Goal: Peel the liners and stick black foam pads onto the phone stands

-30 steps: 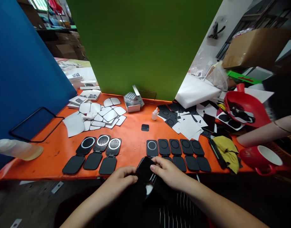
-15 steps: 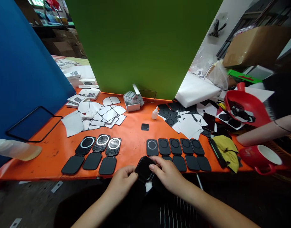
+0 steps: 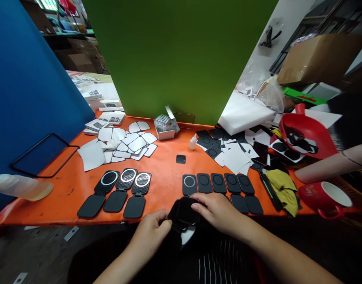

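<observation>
Near the table's front edge, my left hand (image 3: 155, 230) pinches the left edge of a black folding charger pad (image 3: 175, 215) between thumb and fingers. My right hand (image 3: 214, 211) grips a glossy black square panel (image 3: 187, 212) that overlaps the pad; whether the two are joined is hidden. A white piece (image 3: 187, 235) shows below them. On the left lie three unfolded charger pads (image 3: 134, 207) whose upper halves have white rings and a gridded surface. On the right is a row of several black charger pads (image 3: 218, 182) with ring outlines, partly covered by my right hand.
White rounded-square sheets (image 3: 136, 142) are heaped at left. Black and white sheets (image 3: 236, 156) lie at right, near a red pan (image 3: 325, 138) and a red mug (image 3: 316, 199). A small dropper bottle (image 3: 192, 142), an open box (image 3: 166, 134) and a black square (image 3: 181, 159) stand mid-table.
The glossy panel has shifted right with my right hand and now sits offset from the pad in my left. More of the white piece shows below.
</observation>
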The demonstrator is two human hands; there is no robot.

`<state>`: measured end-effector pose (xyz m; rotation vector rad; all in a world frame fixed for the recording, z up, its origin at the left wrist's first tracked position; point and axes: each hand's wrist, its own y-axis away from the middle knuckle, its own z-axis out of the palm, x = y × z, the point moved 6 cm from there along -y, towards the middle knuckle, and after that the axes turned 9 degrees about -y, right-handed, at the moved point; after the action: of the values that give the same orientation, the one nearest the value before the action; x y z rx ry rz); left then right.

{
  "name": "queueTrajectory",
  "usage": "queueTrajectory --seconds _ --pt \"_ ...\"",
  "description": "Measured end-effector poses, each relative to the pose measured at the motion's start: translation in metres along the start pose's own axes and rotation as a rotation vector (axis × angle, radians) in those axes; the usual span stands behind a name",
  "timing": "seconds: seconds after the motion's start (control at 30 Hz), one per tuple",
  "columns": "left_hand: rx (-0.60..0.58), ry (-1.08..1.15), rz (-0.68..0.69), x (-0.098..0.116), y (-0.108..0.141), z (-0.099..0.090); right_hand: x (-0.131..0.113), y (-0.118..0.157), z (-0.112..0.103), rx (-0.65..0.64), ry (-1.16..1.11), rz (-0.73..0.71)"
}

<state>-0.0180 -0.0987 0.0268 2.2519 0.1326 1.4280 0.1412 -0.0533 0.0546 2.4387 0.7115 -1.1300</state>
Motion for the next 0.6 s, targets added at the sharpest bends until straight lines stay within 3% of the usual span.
queueTrajectory --seconds 0.13,0.27,0.33,0.37,0.47,0.6 --pt "0.006 -0.002 -0.042 -0.002 0.002 -0.008 0.012 0.002 -0.018 -0.017 -0.027 0.016" --pt "0.053 0.058 -0.127 -0.015 0.001 -0.021 0.047 0.008 -0.052 0.324 -0.304 0.138" --pt "0.041 0.144 -0.161 -0.022 -0.001 -0.023 0.067 0.013 -0.048 0.405 -0.636 0.269" --pt "0.029 0.199 -0.175 -0.024 -0.002 -0.022 0.072 0.014 -0.036 0.359 -0.829 0.341" --pt "-0.008 0.332 -0.210 -0.028 -0.004 -0.017 0.066 0.015 0.016 0.057 -1.336 0.504" --pt "-0.029 0.386 -0.224 -0.027 -0.007 -0.011 0.045 0.012 0.051 -0.170 -1.638 0.504"
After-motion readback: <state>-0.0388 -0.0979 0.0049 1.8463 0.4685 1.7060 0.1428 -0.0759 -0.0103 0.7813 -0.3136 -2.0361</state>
